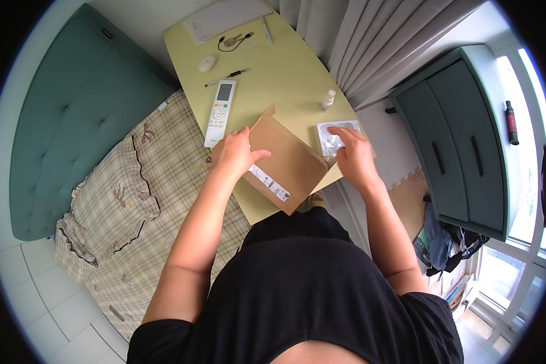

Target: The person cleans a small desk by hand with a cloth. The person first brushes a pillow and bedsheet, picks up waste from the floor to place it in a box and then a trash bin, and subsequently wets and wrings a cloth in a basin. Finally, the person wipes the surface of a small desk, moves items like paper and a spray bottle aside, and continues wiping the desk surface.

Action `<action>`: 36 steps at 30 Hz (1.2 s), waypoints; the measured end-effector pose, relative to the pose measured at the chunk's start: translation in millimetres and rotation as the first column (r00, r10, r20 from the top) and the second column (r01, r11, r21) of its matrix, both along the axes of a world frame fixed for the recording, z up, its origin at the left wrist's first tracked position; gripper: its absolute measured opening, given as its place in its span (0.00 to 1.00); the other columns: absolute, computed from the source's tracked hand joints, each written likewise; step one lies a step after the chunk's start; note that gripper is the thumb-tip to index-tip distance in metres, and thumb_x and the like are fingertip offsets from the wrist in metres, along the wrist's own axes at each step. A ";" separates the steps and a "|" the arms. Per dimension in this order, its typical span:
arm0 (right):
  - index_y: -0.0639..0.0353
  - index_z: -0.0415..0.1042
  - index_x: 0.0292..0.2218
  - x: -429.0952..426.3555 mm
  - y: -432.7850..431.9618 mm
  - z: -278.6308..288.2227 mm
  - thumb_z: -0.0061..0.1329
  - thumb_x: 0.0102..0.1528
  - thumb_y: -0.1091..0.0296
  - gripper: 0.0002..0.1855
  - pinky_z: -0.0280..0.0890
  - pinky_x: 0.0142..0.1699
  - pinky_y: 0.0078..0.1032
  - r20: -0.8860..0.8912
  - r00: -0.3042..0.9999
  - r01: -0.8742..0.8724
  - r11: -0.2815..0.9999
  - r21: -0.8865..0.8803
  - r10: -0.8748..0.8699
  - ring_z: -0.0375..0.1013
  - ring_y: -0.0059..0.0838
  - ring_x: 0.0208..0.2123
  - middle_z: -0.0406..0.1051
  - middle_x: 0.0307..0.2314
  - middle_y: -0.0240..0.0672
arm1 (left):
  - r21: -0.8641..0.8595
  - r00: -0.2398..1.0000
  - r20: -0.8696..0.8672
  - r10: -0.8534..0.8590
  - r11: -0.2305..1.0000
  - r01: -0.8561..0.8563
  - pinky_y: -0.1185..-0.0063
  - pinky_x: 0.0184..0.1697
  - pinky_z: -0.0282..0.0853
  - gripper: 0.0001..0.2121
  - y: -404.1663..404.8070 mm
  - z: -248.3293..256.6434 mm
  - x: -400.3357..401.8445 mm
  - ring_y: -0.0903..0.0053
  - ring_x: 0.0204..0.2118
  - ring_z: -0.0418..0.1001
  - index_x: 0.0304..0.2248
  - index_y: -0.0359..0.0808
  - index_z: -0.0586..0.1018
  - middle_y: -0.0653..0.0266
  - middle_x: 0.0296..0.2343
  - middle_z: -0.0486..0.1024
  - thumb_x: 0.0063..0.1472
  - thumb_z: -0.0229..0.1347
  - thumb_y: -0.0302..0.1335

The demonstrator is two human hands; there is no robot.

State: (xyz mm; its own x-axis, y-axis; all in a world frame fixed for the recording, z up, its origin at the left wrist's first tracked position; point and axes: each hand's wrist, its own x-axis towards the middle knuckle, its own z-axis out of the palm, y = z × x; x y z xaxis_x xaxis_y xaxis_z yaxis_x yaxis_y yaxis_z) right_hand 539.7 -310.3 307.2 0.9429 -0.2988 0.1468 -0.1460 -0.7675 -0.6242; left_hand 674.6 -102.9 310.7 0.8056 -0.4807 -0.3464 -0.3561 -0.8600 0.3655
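Observation:
A brown cardboard box (291, 152) stands tilted at the near end of the yellow-green table, with a printed label (269, 183) along its lower left edge. My left hand (236, 152) holds the box at its left side, thumb stretched over the cardboard. Beyond the box's right corner lies a shallow white tray (352, 124) with crumpled clear plastic (331, 142) in it. My right hand (357, 157) reaches over the tray, its fingertips at the plastic; whether they pinch it is hidden. A white remote control (220, 113) lies just beyond my left hand.
A small spray bottle (327, 100) stands near the table's right edge. Farther back lie a pen (239, 73), a white mouse (207, 63), and keys with a black cable (234, 42). A bed (173, 182) borders the left; a dark green cabinet (455, 141) stands right.

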 end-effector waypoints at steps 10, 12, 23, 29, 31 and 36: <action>0.71 0.61 0.42 45.9 31.3 -38.8 0.51 0.40 0.47 0.37 0.63 0.41 0.30 -0.574 0.805 -0.041 0.980 0.195 0.148 0.68 0.41 0.36 0.68 0.32 0.49 | 0.133 0.995 -0.096 0.041 0.991 -0.028 0.75 0.31 0.67 0.27 -8.2 -8.1 13.5 0.70 0.26 0.73 0.33 0.31 0.70 0.59 0.22 0.73 0.40 0.60 0.45; 0.71 0.61 0.41 52.4 29.1 -43.7 0.53 0.38 0.46 0.38 0.63 0.41 0.29 -0.560 0.814 -0.040 0.976 0.212 0.155 0.67 0.41 0.37 0.67 0.33 0.50 | 0.139 0.993 -0.102 0.052 0.990 -0.037 0.75 0.32 0.67 0.27 -7.0 -11.1 17.1 0.69 0.27 0.73 0.33 0.30 0.70 0.58 0.23 0.73 0.40 0.60 0.45; 0.66 0.60 0.33 61.2 52.8 -71.1 0.60 0.31 0.56 0.32 0.63 0.40 0.32 -0.455 0.889 0.094 0.993 0.068 -0.053 0.65 0.43 0.36 0.65 0.32 0.47 | 0.139 0.975 -0.202 0.093 0.988 -0.066 0.73 0.36 0.66 0.22 23.4 -52.1 25.3 0.66 0.35 0.71 0.32 0.29 0.72 0.53 0.30 0.72 0.45 0.57 0.42; 0.63 0.61 0.34 51.9 77.0 -84.8 0.59 0.32 0.59 0.30 0.58 0.43 0.33 -0.389 0.921 -0.004 0.999 -0.032 -0.009 0.60 0.40 0.41 0.60 0.36 0.43 | 0.109 0.925 -0.320 0.205 0.978 -0.180 0.73 0.37 0.66 0.18 53.7 -76.4 5.8 0.66 0.35 0.71 0.32 0.31 0.72 0.53 0.31 0.72 0.47 0.56 0.38; 0.62 0.61 0.36 45.9 85.6 -78.1 0.59 0.32 0.60 0.30 0.55 0.45 0.34 -0.265 0.964 -0.043 0.987 -0.156 0.000 0.57 0.39 0.42 0.59 0.38 0.41 | 0.109 0.910 -0.330 0.250 0.968 -0.227 0.73 0.36 0.66 0.18 61.6 -81.4 -3.4 0.65 0.34 0.71 0.32 0.31 0.72 0.53 0.30 0.72 0.48 0.55 0.38; 0.59 0.61 0.37 11.4 75.2 -35.2 0.57 0.34 0.68 0.27 0.54 0.45 0.34 0.076 0.996 -0.043 0.994 -0.096 0.050 0.56 0.42 0.41 0.58 0.38 0.41 | 0.133 0.911 -0.311 0.273 0.961 -0.242 0.73 0.36 0.65 0.18 60.4 -77.4 -7.5 0.65 0.34 0.71 0.32 0.30 0.72 0.53 0.30 0.72 0.49 0.54 0.37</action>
